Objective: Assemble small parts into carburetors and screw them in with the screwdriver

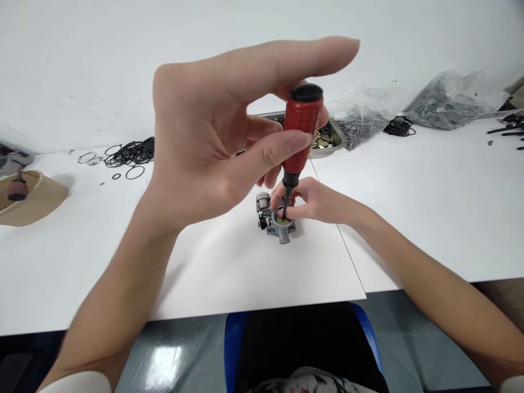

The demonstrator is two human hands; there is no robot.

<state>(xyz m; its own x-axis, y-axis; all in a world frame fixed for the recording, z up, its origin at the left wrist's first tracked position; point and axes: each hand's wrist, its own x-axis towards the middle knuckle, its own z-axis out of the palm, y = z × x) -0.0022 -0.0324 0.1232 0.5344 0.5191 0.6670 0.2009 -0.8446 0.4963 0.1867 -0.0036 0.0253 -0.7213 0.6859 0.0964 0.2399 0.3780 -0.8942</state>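
Close to the camera, my left hand (221, 125) grips the red handle of a screwdriver (302, 123) between thumb and fingers, with the index finger stretched above its black cap. The shaft points down into the round bore of a small grey metal carburetor-like part (283, 232), where a brass-coloured disc (282, 220) shows. On the white table, my right hand (313, 201) steadies this part from the right, its fingers closed on the far rim. The screwdriver tip reaches the disc; the exact contact is too small to make out.
A metal tray (338, 136) of brass-coloured pieces stands behind the hands. Black rubber rings (133, 153) lie at back left, near a tan container (36, 199) with another red-handled tool. Plastic bags of small parts (446, 103) lie at back right. A seam (351, 256) crosses the table.
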